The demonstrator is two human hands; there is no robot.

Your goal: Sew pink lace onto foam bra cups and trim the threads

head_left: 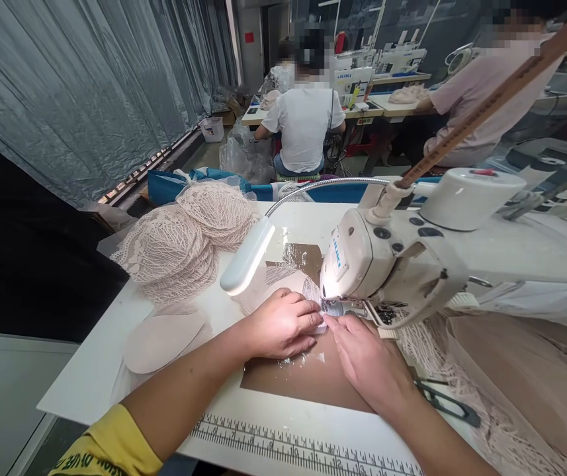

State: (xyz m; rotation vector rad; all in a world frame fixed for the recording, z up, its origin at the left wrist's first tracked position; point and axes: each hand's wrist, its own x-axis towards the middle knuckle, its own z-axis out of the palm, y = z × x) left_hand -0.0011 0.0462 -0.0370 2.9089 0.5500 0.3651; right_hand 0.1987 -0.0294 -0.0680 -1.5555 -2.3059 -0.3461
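Note:
A pale lace-and-mesh fabric piece (283, 281) lies under the needle area of a white JUKI sewing machine (357, 254). My left hand (283, 324) rests over its near edge, fingers bent and pressed together on the cloth. From the right, my right hand (370, 357) meets it, its index fingertip pinching the fabric edge close to the presser foot (333, 307). Both hands lie above a brown plate (288, 383) on the table. My fingers and the machine head hide part of the seam edge.
Stacked lace cups (169, 248) and a smooth beige cup piece (164, 340) lie at left. A lamp (248, 258) hangs over the work. Scissors-like black tool (449, 403) and brown mesh with lace (526, 370) lie at right. A ruler strip (293, 449) runs along the front. Two people sit beyond.

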